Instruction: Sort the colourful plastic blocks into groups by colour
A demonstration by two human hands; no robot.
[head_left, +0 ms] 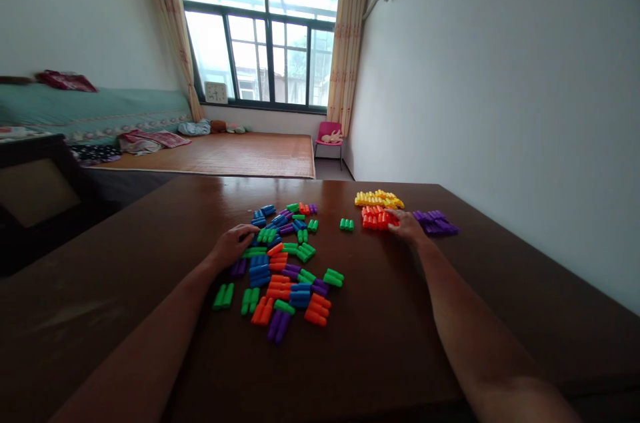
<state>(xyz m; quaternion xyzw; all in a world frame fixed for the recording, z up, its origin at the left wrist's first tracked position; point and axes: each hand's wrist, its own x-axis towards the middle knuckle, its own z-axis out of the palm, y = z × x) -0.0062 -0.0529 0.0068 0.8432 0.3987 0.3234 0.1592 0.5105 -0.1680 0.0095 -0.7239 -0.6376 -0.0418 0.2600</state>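
My left hand [236, 241] reaches over the left side of a mixed heap of plastic toy blocks. Its curled fingers close at the end of a green block [267, 235], which lies over blue ones. Off to the right, my right hand [406, 226] has its fingers on the near right end of an orange-red cluster of blocks [376, 218], gripping an orange block there. The fingers partly cover that block. Each block looks like a few short rounded tubes joined side by side. A lone green block [347, 225] sits between the heap and the orange-red cluster.
Yellow blocks [379, 199] are grouped behind the orange-red cluster, and purple blocks [435, 223] lie right of my right hand. Loose blue, orange, green and purple blocks [280, 287] spread toward me on the dark wooden table [380, 343]. A bed [240, 155] stands beyond.
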